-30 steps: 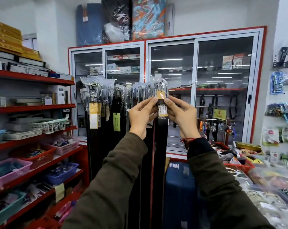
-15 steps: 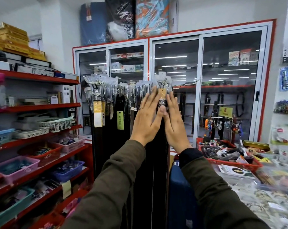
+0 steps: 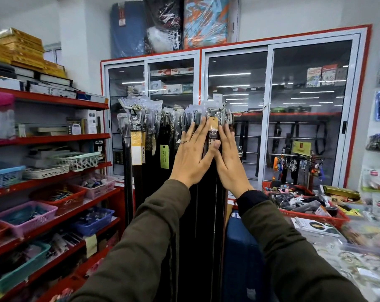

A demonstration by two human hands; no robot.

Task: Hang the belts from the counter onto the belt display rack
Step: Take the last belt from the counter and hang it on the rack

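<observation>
Dark belts [image 3: 154, 153] hang in a row from the belt display rack [image 3: 217, 110], their plastic-wrapped buckles bunched at the top. The left hand [image 3: 191, 158] lies flat and spread against the belts near the row's right end, fingers up toward the buckles, gripping nothing. Between both hands hangs a belt with a tan tag [image 3: 213, 127]. The right hand [image 3: 229, 164] presses open-palmed just beside it, thumb touching the left hand.
</observation>
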